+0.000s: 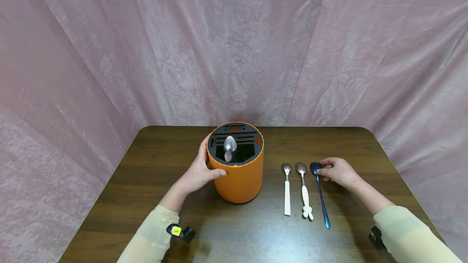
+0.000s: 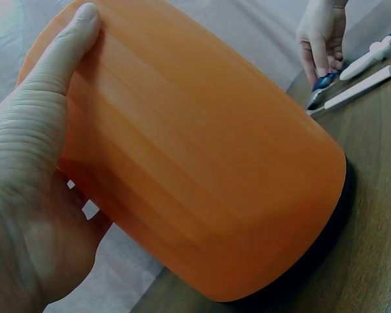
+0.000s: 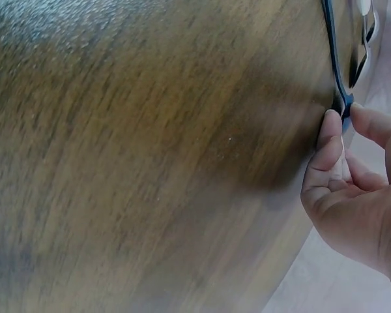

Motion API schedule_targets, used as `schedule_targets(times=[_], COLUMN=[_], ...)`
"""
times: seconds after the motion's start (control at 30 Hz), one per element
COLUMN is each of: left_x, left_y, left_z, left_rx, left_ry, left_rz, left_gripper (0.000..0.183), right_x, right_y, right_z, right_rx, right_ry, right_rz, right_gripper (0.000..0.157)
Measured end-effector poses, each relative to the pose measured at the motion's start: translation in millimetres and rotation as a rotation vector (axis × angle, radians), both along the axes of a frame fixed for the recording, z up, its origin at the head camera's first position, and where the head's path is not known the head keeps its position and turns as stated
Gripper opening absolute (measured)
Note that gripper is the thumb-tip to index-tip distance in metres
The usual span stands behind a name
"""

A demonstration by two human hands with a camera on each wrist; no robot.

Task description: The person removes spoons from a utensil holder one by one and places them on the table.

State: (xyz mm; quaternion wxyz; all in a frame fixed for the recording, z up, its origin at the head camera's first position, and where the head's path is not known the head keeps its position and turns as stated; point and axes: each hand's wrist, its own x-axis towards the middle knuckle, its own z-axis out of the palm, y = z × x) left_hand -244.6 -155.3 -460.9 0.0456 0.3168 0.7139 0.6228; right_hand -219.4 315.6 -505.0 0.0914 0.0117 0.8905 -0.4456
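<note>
An orange utensil holder with a dark slotted top stands on the table. My left hand grips its left side near the rim, the thumb lying across the front in the left wrist view. Inside the large opening a metal spoon stands with its bowl up. To the right, a blue spoon lies with its bowl toward the back. My right hand pinches that bowl between thumb and fingers. Left of it lie a spoon with a white rabbit-shaped handle and a spoon with a plain white handle.
The brown wooden table has rounded back corners. Behind it hangs a pink velvet curtain. A dark strap with a small device sits on the left wrist.
</note>
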Motion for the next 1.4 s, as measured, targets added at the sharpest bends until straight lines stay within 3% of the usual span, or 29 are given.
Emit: schedule_targets(times=[0.27, 0.5, 0.9, 1.1, 1.4], left_x=[-1.0, -0.8, -1.5, -1.6, -0.9], left_y=[0, -1, 0, 0, 0], left_z=[-0.3, 0.0, -1.4, -0.9, -2.0], left_rx=[0.010, 0.016, 0.028, 0.029, 0.027], left_ry=[0.009, 0.011, 0.028, 0.028, 0.008], left_rz=[-0.005, -0.006, -0.011, -0.011, -0.011], left_gripper=[0.115, 0.115, 0.115, 0.115, 0.113], right_x=[1.5, -2.2, -5.7, -3.8, -1.6], right_y=[5, 0, -22, -37, -68], right_z=[9.2, 29.4, 71.1, 89.4, 110.2], right_rx=[0.039, 0.029, -0.018, -0.090, -0.142], right_ry=[0.012, 0.081, 0.216, 0.285, 0.372], right_rz=[-0.009, -0.015, -0.026, -0.022, 0.004], right_gripper=[0.053, 0.058, 0.057, 0.054, 0.048])
